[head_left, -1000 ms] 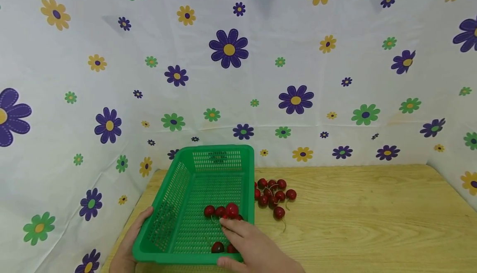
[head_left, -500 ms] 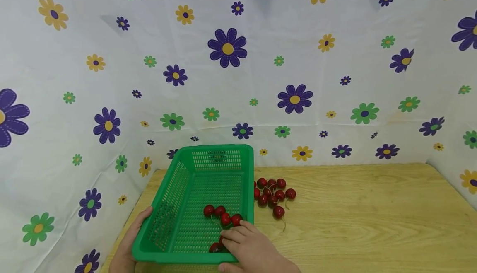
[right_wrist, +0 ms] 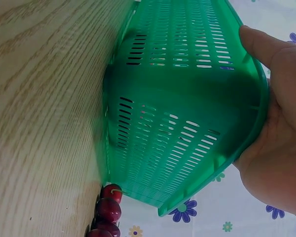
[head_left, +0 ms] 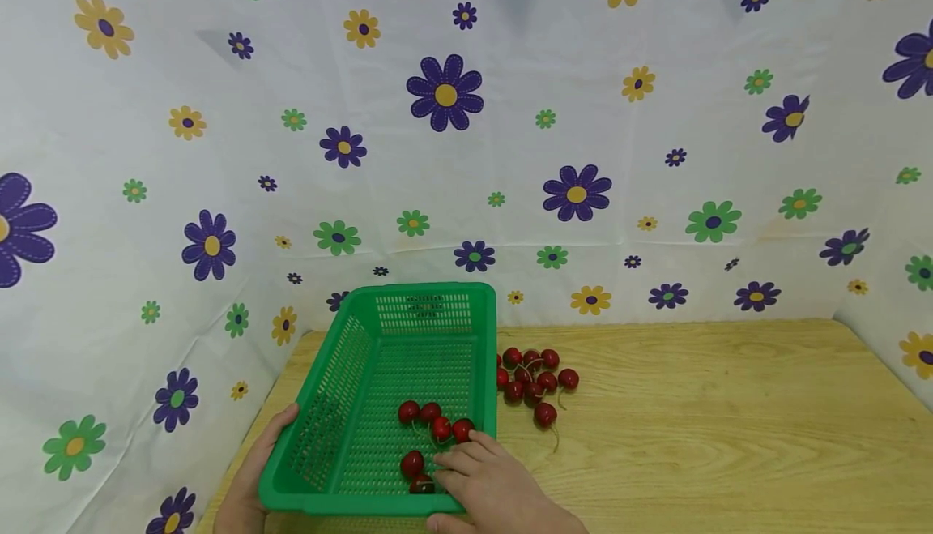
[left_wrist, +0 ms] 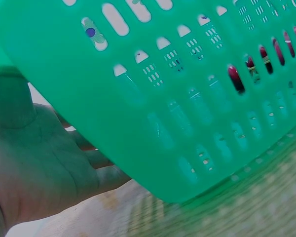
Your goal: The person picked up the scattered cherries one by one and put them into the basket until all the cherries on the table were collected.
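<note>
A green plastic basket with slotted walls stands at the left of the wooden table. Inside it, several dark red cherries lie toward the right side, and a couple more cherries sit near the front wall. My left hand holds the basket's front left corner from outside; in the left wrist view its fingers pass behind the wall. At the front right corner my right hand grips the rim, fingers over the inside and thumb outside. The right wrist view shows that hand at the rim, its fingers mostly hidden.
A cluster of loose cherries with stems lies on the wooden table, close to the basket's right wall. Behind and at the sides hangs a white cloth printed with flowers, near the basket's far end.
My right hand has drawn back slightly from the cherries toward the basket's right front corner. Cherries near the front wall have rolled a little. The left hand and basket stay in place.
</note>
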Action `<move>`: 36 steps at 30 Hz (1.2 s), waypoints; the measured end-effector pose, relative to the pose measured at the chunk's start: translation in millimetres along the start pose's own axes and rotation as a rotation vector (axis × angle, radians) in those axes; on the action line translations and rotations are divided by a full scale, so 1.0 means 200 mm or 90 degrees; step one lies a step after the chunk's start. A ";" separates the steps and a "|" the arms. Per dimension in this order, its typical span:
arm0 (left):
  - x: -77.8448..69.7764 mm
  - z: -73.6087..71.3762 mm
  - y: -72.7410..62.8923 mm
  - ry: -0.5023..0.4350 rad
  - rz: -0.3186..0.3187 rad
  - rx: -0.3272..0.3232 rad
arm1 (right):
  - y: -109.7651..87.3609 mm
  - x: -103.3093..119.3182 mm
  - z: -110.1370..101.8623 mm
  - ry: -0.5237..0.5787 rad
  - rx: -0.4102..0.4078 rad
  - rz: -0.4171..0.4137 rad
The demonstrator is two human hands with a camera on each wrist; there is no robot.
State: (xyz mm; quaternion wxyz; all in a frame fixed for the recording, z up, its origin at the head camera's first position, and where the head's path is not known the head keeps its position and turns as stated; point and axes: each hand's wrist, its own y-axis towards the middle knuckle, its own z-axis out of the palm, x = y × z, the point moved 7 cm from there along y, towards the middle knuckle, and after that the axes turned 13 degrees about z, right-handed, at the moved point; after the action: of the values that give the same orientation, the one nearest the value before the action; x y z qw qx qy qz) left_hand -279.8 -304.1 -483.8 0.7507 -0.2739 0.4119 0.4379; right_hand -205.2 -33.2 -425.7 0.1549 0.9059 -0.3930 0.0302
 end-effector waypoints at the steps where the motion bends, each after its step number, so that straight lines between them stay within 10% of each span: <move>1: 0.01 -0.03 -0.01 0.039 -0.007 -0.055 | 0.00 0.00 0.00 0.001 -0.004 -0.002; 3: 0.01 -0.08 -0.04 0.102 -0.027 -0.152 | 0.00 0.00 0.00 0.001 -0.011 -0.006; 7: 0.02 -0.10 -0.04 0.128 -0.036 -0.193 | 0.00 0.00 0.00 0.002 -0.012 -0.007; 36: 0.02 -0.07 -0.04 0.077 -0.038 -0.136 | 0.00 0.00 -0.01 -0.004 -0.039 -0.015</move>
State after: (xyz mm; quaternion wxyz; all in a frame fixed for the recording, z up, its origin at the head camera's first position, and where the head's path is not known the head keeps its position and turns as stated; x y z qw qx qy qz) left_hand -277.6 -317.5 -493.8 0.7036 -0.3901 0.3996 0.4394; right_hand -204.8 -31.7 -424.1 0.1815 0.9054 -0.3836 0.0139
